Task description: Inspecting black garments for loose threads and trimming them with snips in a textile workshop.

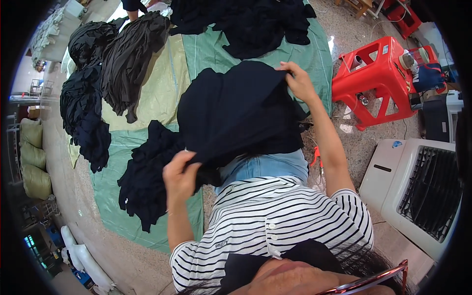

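Observation:
A dark navy piece of cloth, perhaps a garment, is spread over my lap between my two hands. My left hand pinches its near left edge between thumb and fingers. At the far right corner, my right hand grips the cloth and holds it up. Folds hide what lies beneath it. Just left of my left hand, a heap of dark cloth rests on a green sheet.
More dark cloth piles lie ahead, with grey-black heaps at the left. On my right stand red plastic stools carrying small items, and a white air cooler. Another person's arm shows at the far edge.

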Available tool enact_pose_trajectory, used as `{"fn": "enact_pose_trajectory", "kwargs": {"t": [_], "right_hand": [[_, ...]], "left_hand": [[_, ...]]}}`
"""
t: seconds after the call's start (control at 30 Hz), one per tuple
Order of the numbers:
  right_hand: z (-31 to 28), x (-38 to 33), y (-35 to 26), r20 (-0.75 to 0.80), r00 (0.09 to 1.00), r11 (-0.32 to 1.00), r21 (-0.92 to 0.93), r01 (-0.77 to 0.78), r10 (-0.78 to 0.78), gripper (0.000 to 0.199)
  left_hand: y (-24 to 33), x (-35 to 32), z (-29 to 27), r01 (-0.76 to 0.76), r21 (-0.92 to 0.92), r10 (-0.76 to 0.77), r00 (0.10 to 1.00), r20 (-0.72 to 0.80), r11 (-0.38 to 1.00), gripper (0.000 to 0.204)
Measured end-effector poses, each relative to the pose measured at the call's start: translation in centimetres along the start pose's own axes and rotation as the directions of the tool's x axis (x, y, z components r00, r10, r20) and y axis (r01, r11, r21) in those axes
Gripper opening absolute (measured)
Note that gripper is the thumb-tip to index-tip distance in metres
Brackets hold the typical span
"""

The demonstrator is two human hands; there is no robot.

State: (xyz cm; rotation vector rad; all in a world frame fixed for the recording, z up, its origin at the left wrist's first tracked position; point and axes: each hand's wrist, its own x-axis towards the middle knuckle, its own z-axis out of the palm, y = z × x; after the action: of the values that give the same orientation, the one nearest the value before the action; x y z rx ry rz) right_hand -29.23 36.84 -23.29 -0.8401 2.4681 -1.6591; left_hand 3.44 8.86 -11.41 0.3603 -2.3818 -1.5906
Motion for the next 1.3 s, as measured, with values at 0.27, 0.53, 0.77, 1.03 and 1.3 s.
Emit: {"fn": "enact_pose_trajectory", "kwargs": {"t": [0.27, 0.53, 0.77, 1.03, 1.3], "right_hand": [[-4.5, -4.8, -17.6, 0.039, 0.976, 0.972, 0.098, 0.212, -0.216, 0.009], [-1.8, -0.6, -18.1, -0.028, 0.919, 0.893, -0.247, 0.376, -0.394, 0.013], [3.1, -3.4, -14.3, -0.165, 0.908, 0.831, -0.490, 0.263, -0.385, 0.018], [9.0, -11.1, -16.5, 0.016, 0.979, 0.938, -0.282, 0.200, -0.204, 0.032], [6.3, -11.3, -18.0, 0.132, 0.944, 0.806, 0.494, -0.328, 0.303, 0.009]], "left_hand": [[0.3, 1.9, -5.6, 0.119, 0.098, -0.096, 0.972, -0.213, 0.988, 0.047], [0.9, 8.7, 10.9, -0.516, 0.312, 0.551, 0.834, -0.026, 0.797, 0.032], [-3.0, 9.6, 10.0, 0.229, -0.435, -0.189, 0.973, 0.135, 0.870, 0.019], [-2.8, 8.3, 9.3, 0.101, -0.300, -0.107, 0.994, -0.004, 0.949, 0.016], [0.9, 7.6, 10.5, -0.029, -0.410, -0.032, 0.989, -0.141, 0.912, 0.010]]}}
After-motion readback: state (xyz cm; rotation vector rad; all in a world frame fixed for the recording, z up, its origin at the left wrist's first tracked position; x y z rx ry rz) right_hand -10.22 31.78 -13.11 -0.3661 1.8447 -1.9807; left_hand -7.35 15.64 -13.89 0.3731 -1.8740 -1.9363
